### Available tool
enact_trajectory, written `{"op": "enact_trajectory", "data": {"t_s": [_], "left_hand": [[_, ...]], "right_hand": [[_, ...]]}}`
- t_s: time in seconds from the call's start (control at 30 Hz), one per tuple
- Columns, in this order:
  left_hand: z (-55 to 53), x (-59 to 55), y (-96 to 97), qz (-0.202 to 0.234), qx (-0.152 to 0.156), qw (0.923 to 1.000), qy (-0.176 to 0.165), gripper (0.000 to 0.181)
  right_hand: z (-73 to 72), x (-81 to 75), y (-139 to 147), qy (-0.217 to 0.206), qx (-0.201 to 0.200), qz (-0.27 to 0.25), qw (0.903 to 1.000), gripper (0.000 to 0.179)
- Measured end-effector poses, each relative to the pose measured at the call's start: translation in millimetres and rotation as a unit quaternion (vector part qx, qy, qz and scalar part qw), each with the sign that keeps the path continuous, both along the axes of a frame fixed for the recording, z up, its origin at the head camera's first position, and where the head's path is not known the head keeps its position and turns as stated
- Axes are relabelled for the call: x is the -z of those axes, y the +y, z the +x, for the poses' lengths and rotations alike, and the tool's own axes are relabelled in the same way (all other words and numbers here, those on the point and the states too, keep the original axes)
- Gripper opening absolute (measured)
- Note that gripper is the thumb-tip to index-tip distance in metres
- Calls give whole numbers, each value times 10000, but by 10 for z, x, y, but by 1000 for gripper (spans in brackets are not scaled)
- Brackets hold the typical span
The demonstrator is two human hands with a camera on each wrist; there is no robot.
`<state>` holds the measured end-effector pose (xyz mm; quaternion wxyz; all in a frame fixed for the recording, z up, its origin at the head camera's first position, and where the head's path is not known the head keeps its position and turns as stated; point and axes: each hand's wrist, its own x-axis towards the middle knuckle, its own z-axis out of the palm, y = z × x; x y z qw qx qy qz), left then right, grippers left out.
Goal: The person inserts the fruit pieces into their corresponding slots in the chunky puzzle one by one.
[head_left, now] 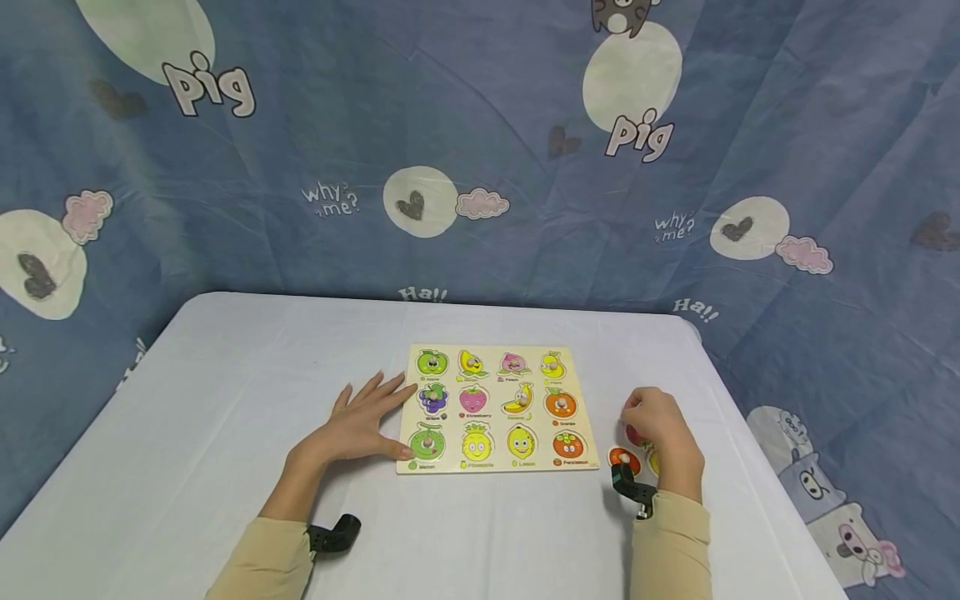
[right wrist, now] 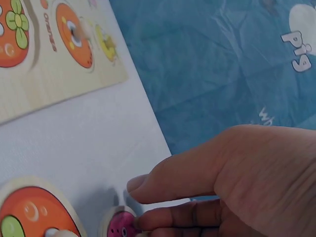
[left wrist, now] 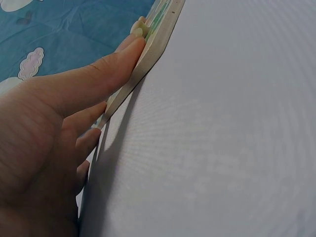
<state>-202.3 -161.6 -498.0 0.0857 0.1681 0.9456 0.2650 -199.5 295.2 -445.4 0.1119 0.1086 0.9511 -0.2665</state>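
A wooden fruit puzzle board (head_left: 498, 465) lies mid-table. My left hand (head_left: 360, 429) spreads its fingers along the board's left side. Its thumb (left wrist: 121, 64) lies over the edge, close to the knob of the green melon piece (head_left: 427, 442). Beyond the board's right side, my right hand (head_left: 660, 421) bends down low over loose pieces. In the right wrist view, its fingers (right wrist: 182, 215) overlap the edge of a pink strawberry piece (right wrist: 117, 222), while the thumb stands a little apart above them. I cannot tell whether the fingers grip its knob.
A round orange-red persimmon piece (right wrist: 39, 205) lies beside the strawberry, near a partly hidden yellow piece (head_left: 653, 462). The board's strawberry (head_left: 474, 400), pineapple (head_left: 476, 442), lemon (head_left: 521, 442) and persimmon (head_left: 569, 445) pictures show no knobs. White cloth (head_left: 465, 533) covers the table, with a blue patterned curtain (head_left: 480, 108) behind.
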Motion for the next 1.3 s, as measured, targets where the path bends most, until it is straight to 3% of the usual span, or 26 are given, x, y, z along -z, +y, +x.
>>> {"op": "enact_trajectory", "data": {"t_s": [0.7,1.07,1.3], "left_hand": [[-6,9,-4,-52,42,10000,22,110],[3,-29,12,-75,25,10000,2,109],[-1,-14,5,-95,25,10000,7,109]], "right_hand": [[113,-49,147,-554,231,-94,9982,17],[92,-59,115,-428,177,-96,9989,12],[52,-33,60,-131,162,-14,9998,10]]}}
